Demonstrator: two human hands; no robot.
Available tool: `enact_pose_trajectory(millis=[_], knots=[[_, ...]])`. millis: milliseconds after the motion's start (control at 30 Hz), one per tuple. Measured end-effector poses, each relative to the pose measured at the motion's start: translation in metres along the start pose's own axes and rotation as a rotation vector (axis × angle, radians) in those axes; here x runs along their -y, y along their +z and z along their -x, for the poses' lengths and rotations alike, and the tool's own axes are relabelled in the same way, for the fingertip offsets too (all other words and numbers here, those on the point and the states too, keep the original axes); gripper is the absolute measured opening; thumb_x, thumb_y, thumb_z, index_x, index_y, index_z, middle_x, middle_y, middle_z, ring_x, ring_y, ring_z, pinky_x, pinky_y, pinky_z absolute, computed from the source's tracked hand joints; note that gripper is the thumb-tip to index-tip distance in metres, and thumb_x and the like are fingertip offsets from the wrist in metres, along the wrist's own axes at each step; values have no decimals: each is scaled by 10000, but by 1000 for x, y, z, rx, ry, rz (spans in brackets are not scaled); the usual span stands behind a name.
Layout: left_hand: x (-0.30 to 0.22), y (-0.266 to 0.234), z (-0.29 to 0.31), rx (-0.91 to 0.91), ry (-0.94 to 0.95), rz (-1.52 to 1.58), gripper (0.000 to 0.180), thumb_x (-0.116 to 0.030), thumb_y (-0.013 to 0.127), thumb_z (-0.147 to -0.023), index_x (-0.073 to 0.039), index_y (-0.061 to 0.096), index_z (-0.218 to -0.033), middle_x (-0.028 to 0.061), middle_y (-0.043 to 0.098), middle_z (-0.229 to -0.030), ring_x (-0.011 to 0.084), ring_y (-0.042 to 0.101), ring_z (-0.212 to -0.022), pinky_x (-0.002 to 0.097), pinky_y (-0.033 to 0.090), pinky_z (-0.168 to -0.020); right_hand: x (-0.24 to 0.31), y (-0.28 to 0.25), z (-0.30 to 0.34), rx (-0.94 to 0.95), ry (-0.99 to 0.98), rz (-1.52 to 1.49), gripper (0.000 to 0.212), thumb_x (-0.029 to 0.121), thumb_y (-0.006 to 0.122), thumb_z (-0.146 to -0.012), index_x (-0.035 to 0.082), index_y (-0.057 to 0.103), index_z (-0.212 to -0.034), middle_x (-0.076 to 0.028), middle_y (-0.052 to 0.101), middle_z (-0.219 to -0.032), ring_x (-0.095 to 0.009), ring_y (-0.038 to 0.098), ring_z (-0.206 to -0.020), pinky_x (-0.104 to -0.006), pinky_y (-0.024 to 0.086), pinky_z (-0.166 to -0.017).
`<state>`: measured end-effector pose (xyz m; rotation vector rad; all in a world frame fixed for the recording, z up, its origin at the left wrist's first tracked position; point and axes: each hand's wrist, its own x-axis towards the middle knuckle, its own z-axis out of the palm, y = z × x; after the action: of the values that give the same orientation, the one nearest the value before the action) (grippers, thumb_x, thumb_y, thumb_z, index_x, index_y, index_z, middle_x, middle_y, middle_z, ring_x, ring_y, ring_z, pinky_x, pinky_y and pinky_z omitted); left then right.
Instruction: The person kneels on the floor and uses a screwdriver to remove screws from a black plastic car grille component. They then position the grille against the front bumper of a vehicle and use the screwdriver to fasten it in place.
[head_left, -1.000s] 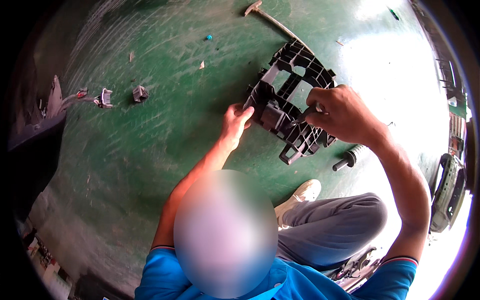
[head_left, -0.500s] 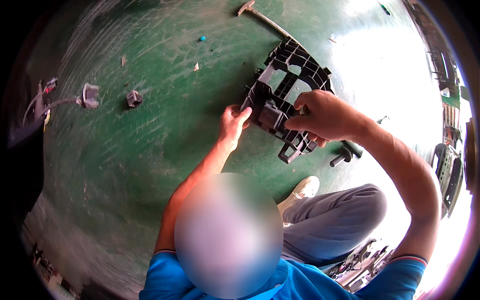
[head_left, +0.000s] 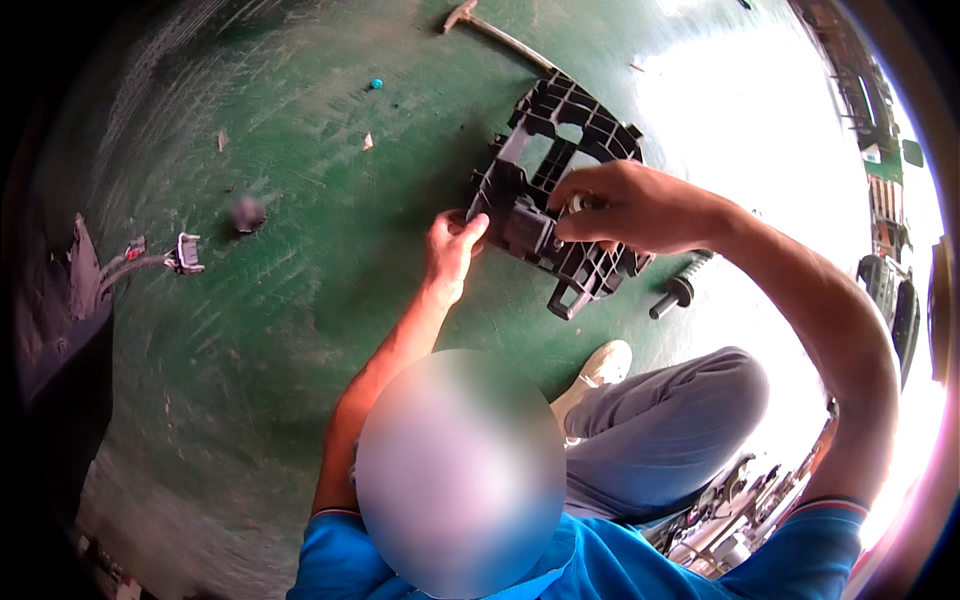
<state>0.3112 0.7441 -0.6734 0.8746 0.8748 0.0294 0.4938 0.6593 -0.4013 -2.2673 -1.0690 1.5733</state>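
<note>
A black ribbed plastic bracket [head_left: 528,228], with openings and a grid of ribs, lies at a slant on the green floor. My left hand [head_left: 455,255] pinches its left edge, thumb on top. Over the bracket's middle right, my right hand [head_left: 640,210] is closed, with thumb and fingers curled together. A small pale piece [head_left: 585,203] shows between those fingers; its kind is too small to tell. The right hand covers part of the ribs beneath it.
A hammer [head_left: 500,38] lies beyond the bracket, its handle end meeting the far edge. Right of the bracket is a black ridged handle-like part [head_left: 680,288] with a collar. A blue bit [head_left: 376,84] and a dark lump [head_left: 247,214] lie leftward. My shoe [head_left: 603,365] is close by.
The whole view has shifted a little. My right hand has lifted and turned slightly over the bracket, showing the pale piece in its fingers. The left hand keeps its hold on the edge.
</note>
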Motion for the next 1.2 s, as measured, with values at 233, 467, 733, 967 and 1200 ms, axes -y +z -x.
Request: enact_pose_trajectory(millis=[233, 467, 733, 967, 1200], knots=[[-3, 0, 3, 3, -3, 27, 564, -304, 798, -862, -13, 542, -1272, 64, 600, -1110, 175, 601, -1005, 366, 544, -838, -32, -10, 3, 312, 77, -917, 464, 141, 588, -958, -28, 530, -1386, -188, 732, -924, -213, 734, -703, -304, 597, -626], [-2, 0, 1, -42, -5, 24, 565, -281, 801, -860, 1, 540, -1274, 74, 593, -1105, 178, 602, -983, 362, 557, -816, -37, -11, 3, 371, 76, -1022, 439, 40, 528, -931, -46, 544, -1362, -254, 707, -988, -307, 721, -852, -353, 580, -736], [-3, 3, 2, -30, -26, 9, 609, -296, 802, -859, 11, 521, -1303, 98, 588, -1158, 198, 604, -1015, 376, 554, -844, -43, 9, 1, 337, 38, -1153, 428, -11, 679, -877, -41, 555, -1286, -159, 704, -924, -220, 718, -792, -302, 565, -668], [3, 0, -1, -48, -6, 1, 579, -272, 799, -865, 9, 525, -1291, 89, 596, -1140, 190, 600, -1019, 377, 552, -852, -7, 25, 22, -124, 242, -769, 492, 178, 622, -958, 16, 485, -1402, -125, 666, -933, -202, 685, -714, -317, 541, -654], [7, -1, -5, -21, 37, -11, 552, -247, 778, -885, 12, 531, -1306, 98, 619, -1163, 188, 617, -1025, 370, 542, -899, -12, -3, 2, -49, -366, 793, 283, 334, 713, -888, 136, 623, -1070, -54, 572, -564, -276, 594, -489, -409, 444, -431]])
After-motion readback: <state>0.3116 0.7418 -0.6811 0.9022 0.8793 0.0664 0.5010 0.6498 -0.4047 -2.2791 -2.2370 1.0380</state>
